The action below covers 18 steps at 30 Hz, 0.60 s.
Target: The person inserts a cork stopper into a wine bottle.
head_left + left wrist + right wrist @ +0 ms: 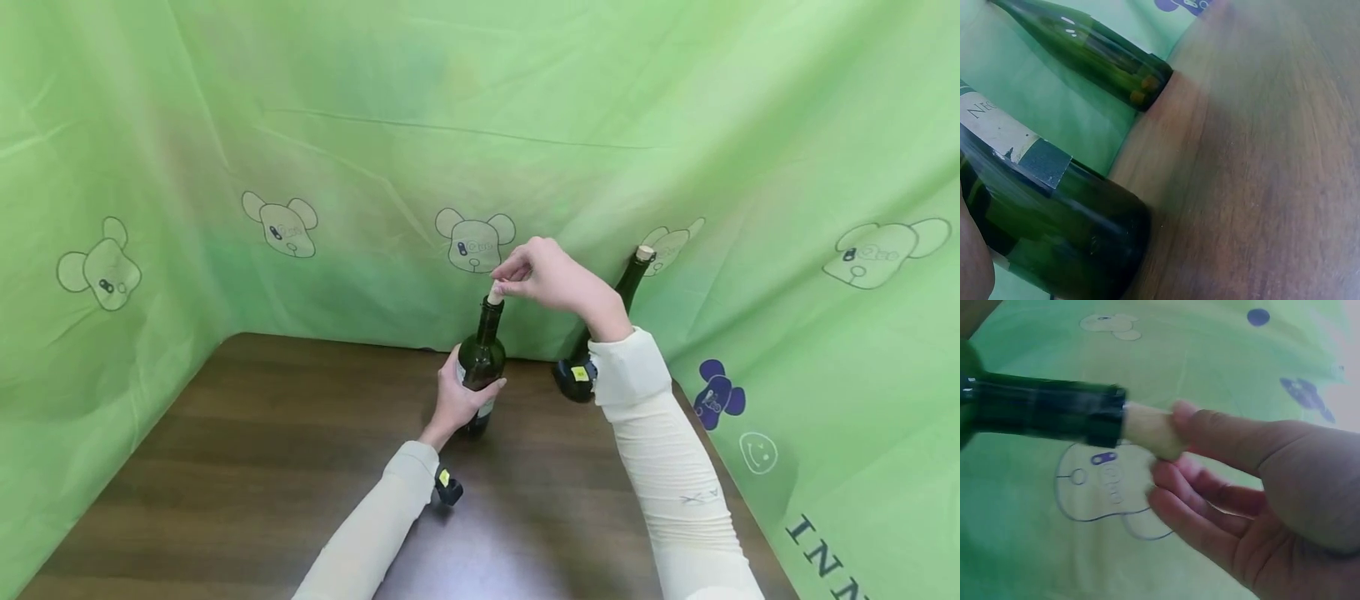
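A dark green wine bottle [482, 358] stands on the table near its back edge, its worn label [1007, 134] showing in the left wrist view. My left hand [459, 396] grips the bottle's body, thumb across the front. Above the neck, my right hand [551, 279] pinches a pale cork [1150, 428] between thumb and fingers. The cork's lower end sits at the bottle's mouth, and most of its length shows outside the rim. In the right wrist view the bottle neck [1047, 409] points toward the fingertips.
A second green bottle [632, 279] with a cork [645, 252] in its mouth stands behind my right forearm; small brownish pieces [1144, 90] show near its base. A green printed cloth [360, 167] hangs round the wooden table [300, 433].
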Each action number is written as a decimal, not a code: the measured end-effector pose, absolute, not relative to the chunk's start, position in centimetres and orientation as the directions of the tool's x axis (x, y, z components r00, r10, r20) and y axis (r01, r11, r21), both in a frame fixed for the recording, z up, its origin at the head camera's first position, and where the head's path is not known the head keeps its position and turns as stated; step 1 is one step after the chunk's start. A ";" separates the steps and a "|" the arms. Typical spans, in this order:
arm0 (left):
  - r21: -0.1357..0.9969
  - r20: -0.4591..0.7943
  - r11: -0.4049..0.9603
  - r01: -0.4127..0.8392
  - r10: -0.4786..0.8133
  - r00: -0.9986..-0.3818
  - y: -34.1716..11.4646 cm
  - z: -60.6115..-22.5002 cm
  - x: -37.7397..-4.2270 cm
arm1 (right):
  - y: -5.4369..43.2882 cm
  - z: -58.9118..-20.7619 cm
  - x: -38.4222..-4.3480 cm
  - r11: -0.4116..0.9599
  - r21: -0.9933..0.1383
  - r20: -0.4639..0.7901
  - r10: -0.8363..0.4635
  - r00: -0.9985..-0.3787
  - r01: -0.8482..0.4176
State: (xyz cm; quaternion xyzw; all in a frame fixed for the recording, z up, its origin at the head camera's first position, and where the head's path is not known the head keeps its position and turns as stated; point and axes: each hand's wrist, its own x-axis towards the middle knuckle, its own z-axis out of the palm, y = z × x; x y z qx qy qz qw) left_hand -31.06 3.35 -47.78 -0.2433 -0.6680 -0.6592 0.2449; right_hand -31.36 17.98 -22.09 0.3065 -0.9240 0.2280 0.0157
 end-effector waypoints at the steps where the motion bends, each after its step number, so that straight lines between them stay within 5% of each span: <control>1: 0.762 0.647 0.017 0.647 0.003 -0.762 3.3 -47.8 -31.0 | 17.7 -21.7 -31.3 0.718 -0.407 0.140 -0.562 -0.815 -0.565; 8: 0.764 0.644 0.052 0.643 -0.001 -0.765 3.5 -47.7 -30.9 | 16.2 -19.1 -32.0 0.761 -0.274 0.014 -0.609 -0.793 -0.589; 18: 0.756 0.653 0.072 0.650 -0.027 -0.757 3.5 -47.8 -30.7 | 15.2 -18.2 -32.5 0.748 -0.227 -0.047 -0.648 -0.760 -0.624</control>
